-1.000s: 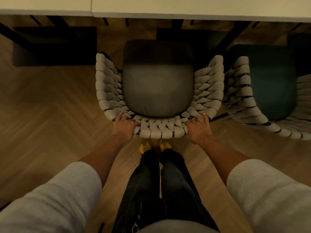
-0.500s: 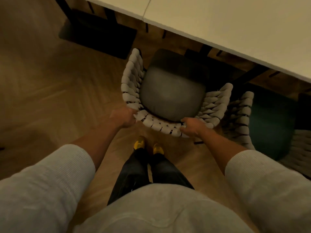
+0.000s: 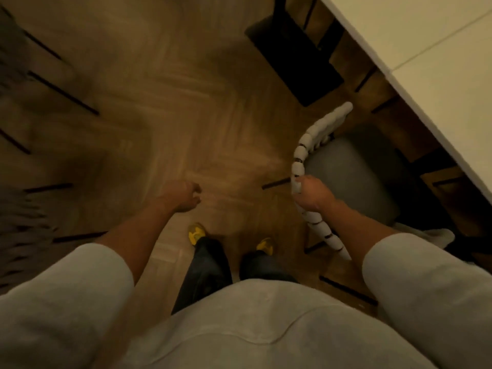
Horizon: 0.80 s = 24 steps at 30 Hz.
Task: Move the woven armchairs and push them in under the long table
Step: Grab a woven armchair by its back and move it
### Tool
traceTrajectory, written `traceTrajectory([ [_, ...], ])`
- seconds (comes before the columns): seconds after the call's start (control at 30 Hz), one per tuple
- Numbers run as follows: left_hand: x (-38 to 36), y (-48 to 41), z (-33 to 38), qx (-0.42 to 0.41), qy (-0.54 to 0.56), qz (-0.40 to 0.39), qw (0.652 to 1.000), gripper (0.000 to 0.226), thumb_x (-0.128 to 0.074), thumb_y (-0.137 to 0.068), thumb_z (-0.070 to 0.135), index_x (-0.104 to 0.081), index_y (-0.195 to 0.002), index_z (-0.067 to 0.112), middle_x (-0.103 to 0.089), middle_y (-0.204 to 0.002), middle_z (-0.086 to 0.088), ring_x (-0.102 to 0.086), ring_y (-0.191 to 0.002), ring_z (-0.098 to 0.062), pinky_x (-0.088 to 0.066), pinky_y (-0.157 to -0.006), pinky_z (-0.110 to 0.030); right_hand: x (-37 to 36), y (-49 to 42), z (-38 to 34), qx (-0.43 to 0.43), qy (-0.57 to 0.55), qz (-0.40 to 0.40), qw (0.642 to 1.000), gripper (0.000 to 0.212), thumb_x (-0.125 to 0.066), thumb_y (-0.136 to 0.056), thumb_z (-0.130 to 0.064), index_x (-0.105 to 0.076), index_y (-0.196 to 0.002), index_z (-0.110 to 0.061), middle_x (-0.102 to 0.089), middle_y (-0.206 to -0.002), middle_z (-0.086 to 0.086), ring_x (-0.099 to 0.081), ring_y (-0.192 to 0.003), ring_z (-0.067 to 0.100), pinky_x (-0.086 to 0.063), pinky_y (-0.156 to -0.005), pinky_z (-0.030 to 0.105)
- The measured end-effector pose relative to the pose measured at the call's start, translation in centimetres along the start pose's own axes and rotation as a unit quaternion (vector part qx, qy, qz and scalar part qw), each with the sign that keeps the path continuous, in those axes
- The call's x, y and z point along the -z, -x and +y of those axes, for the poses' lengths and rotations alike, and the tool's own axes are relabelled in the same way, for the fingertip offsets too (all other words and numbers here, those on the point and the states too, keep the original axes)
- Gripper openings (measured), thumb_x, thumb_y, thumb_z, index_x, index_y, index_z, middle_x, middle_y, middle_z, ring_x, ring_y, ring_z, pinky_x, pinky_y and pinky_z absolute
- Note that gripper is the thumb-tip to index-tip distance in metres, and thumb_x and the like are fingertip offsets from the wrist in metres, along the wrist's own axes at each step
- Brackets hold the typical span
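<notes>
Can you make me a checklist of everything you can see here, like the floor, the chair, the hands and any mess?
Surface: wooden floor, herringbone boards, blurry from camera motion.
Job's things: woven armchair with grey seat cushion, seat partly under the long table.
Clutter: nothing seen.
Hands: right hand rests on the chair's woven back rim; whether it grips cannot be told. Left hand is free over the floor, fingers loosely curled, holding nothing.
Cables: nothing seen.
Surroundings: dark table base under the table; blurry dark shapes at the left edge, too smeared to name; yellow shoes on the floor.
</notes>
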<state>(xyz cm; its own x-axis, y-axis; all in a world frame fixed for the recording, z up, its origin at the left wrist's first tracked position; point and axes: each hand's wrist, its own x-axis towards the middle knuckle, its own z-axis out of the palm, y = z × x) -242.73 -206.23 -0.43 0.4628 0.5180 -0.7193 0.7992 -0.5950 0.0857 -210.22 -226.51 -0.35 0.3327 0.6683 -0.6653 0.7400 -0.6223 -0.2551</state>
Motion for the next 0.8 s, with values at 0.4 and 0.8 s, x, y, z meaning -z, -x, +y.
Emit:
traceTrajectory([
  [0.4,-4.9,7.4,-21.4,0.133,0.150,0.031,0.979,0.053,-0.052,-0.100,0.049,-0.050,-0.147,0.025,-0.058,-0.141,-0.008,-0.056,-0.127,-0.028,-0.050,-0.101,-0.040,-0.9,-6.7,-25.2,0.096,0.147,-0.075,0.982,0.069,-0.057,-0.100,-0.046,-0.037,-0.155,-0.010,-0.041,-0.157,0.016,-0.044,-0.141,0.035,-0.039,-0.114,0.038],
  [0.8,-8.7,12.1,-37.4,0.299,0.270,0.130,0.906,0.040,-0.052,-0.094,0.052,-0.062,-0.111,0.018,-0.070,-0.107,-0.011,-0.068,-0.096,-0.032,-0.057,-0.079,-0.039,-5.4,-11.7,-50.5,0.251,0.232,-0.118,0.932,0.066,-0.059,-0.100,-0.040,-0.038,-0.156,-0.010,-0.046,-0.155,0.017,-0.046,-0.140,0.033,-0.039,-0.112,0.034],
])
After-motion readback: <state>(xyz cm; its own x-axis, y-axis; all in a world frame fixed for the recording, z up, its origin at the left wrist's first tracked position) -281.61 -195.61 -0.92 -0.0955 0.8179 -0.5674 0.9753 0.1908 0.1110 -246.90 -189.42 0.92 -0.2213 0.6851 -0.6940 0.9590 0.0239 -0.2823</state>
